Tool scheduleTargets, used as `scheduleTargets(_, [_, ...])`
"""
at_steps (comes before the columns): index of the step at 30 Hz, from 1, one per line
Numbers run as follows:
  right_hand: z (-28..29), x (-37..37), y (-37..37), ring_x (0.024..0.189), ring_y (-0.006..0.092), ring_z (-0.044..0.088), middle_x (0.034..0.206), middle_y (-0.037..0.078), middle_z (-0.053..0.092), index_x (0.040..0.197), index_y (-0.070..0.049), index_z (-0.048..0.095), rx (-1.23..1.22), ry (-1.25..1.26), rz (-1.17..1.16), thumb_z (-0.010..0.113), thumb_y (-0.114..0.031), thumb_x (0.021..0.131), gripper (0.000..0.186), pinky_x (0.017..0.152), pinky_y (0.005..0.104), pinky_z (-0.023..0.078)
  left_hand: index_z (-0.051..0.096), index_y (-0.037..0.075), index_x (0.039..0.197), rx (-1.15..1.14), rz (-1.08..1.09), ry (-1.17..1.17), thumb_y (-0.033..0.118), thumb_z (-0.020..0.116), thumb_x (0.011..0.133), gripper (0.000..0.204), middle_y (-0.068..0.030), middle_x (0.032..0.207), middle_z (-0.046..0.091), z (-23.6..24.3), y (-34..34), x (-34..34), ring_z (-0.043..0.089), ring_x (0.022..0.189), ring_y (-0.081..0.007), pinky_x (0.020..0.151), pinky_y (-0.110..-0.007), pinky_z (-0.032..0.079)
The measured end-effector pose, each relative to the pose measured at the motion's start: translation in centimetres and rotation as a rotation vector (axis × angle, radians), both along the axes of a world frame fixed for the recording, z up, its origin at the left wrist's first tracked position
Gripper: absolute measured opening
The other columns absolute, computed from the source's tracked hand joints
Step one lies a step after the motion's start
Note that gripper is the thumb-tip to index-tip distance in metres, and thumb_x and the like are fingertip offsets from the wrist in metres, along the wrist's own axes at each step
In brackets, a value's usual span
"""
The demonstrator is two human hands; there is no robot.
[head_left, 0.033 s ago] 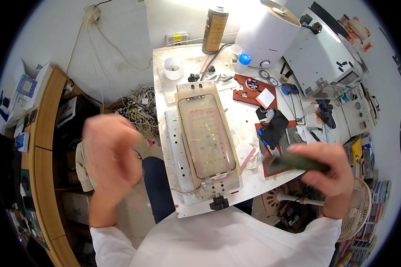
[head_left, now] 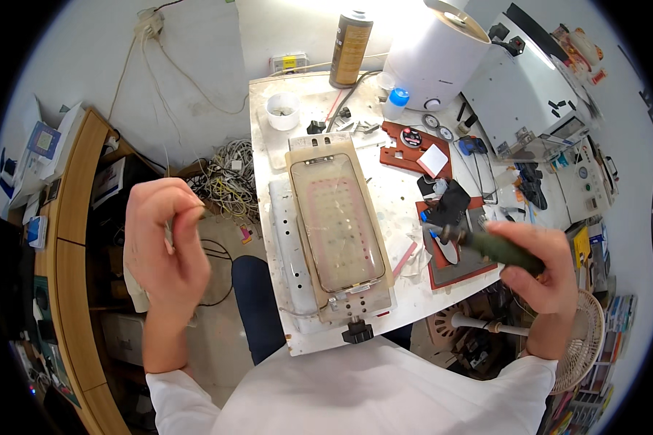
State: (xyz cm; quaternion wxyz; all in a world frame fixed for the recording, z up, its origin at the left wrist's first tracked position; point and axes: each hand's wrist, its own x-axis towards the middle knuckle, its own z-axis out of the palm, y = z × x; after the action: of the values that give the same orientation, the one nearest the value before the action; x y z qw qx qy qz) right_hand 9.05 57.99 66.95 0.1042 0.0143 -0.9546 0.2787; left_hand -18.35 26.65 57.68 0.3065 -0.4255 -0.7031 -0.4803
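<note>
L hand [head_left: 156, 254], curled w/ thumb to index, is now slightly farther left of clamp fixture [head_left: 376, 299]. R hand [head_left: 548, 268], right of fixture, grasps 1 green-handled tool [head_left: 504, 249], tip now higher. Bench [head_left: 389, 210] edge runs near fixture's left, open floor [head_left: 218, 341] beyond; 2 discs [head_left: 445, 133] lie up & right of fixture.

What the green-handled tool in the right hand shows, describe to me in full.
The tool has a thick, dark green handle, perhaps plastic, and a narrower dark front part; its very tip is unclear. It points left and slightly forward, its handle gripped by the right hand. In the picture it overlaps the grey mat; whether it touches anything there cannot be told.
</note>
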Motion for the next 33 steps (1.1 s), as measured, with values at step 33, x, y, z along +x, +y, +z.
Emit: scheduleTargets(33, [-1.6,-1.6,-2.2,0.061,0.0174,0.062,0.078,0.003,0.067,0.127,-0.017,0.080,0.390,0.045,0.086,0.084,-0.016,0.080,0.047,0.052,0.0314,0.046,0.060,0.013,0.081,-0.350,-0.598,0.070,0.047,0.063,0.102,0.040,0.0010,0.101,0.081,-1.3,3.0,0.8,0.070,0.103,-0.0245,0.090,-0.039,0.046])
